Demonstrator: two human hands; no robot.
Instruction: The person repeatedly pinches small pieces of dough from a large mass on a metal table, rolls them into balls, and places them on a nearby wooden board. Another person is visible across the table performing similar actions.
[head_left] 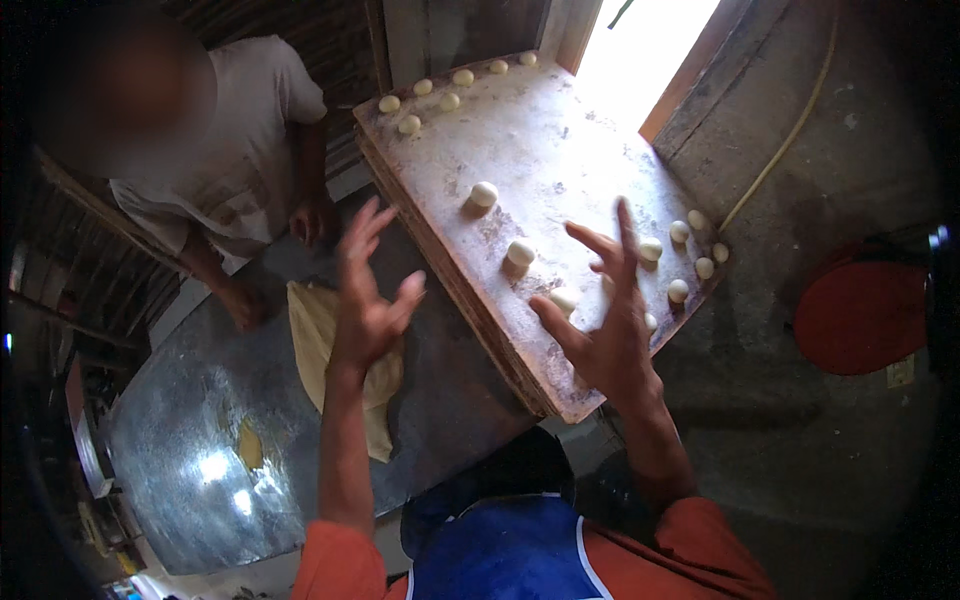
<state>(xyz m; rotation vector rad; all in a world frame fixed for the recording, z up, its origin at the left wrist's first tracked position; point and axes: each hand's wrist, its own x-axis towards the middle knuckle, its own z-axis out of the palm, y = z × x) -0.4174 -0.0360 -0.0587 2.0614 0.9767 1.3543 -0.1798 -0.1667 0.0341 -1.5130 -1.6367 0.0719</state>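
Note:
My left hand (368, 295) is raised with its fingers spread, and nothing is in it. Below it, a pale, floppy sheet that looks like dough (308, 335) lies on the metal tabletop (185, 400), partly covered by the hand and forearm. Also empty, my right hand (610, 325) hovers with fingers apart over the near right part of a floured board (560, 130). White dough balls sit around it, among them one ball (520, 252) to its left and another (649, 248) to its right. Several balls are partly hidden by the fingers.
More dough balls (463, 77) line the board's far edge. A person in a light shirt (250, 130) stands across the metal table, hands at its edge. A small yellowish scrap (250, 445) lies on the metal. At right are a red round object (855, 318) and a hose (790, 140).

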